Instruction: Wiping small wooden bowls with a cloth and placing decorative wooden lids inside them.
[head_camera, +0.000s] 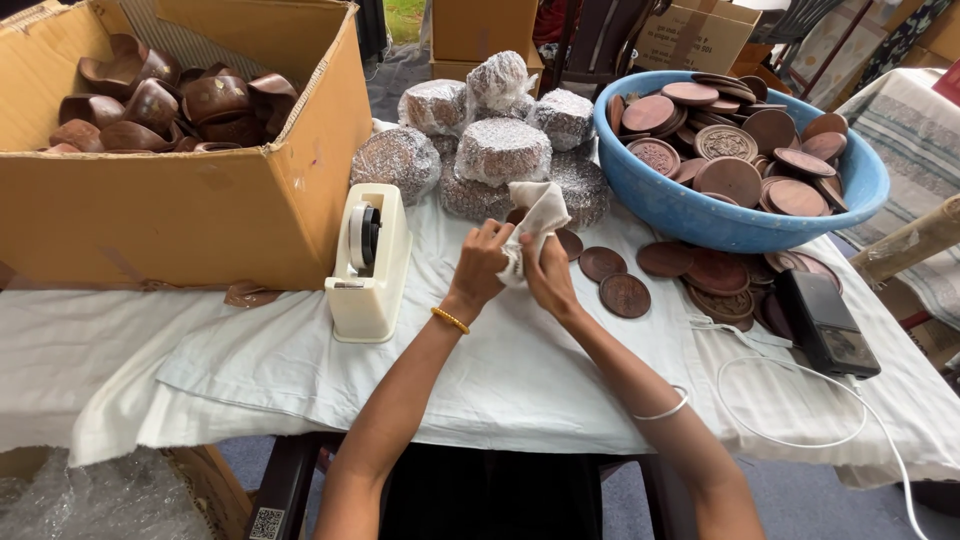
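1. Holding a crumpled off-white cloth (535, 215) w/ both hands over the middle of the table, just in front of the foil-wrapped stacks.
2. Left hand (480, 265) has its fingers curled in and pinched on the cloth's lower left edge; thin gold bangle (450, 320) on that wrist.
3. Right hand (548, 275) is pressed up against the cloth from the right, fingers closed on it. Can't tell if there's anything inside the cloth, it's bunched up.
4. Silver foil-wrapped round stacks (503, 150) are piled right behind the hands, abt six or seven of them.
5. Round dark-brown carved wooden discs (625, 295) lie loose on the white tablecloth (240, 370), just right of the hands.
6. Big blue plastic basin (700, 215) further right, heaped w/ more brown discs.
7. Cream desktop tape dispenser (370, 265) stands left of the hands, near but not touching.
8. Open cardboard box (190, 210) far left, full of dark-brown wooden bowls (160, 100).
9. Black phone-like device (828, 325) w/ a white cable (800, 400) sits at the right edge of the table.
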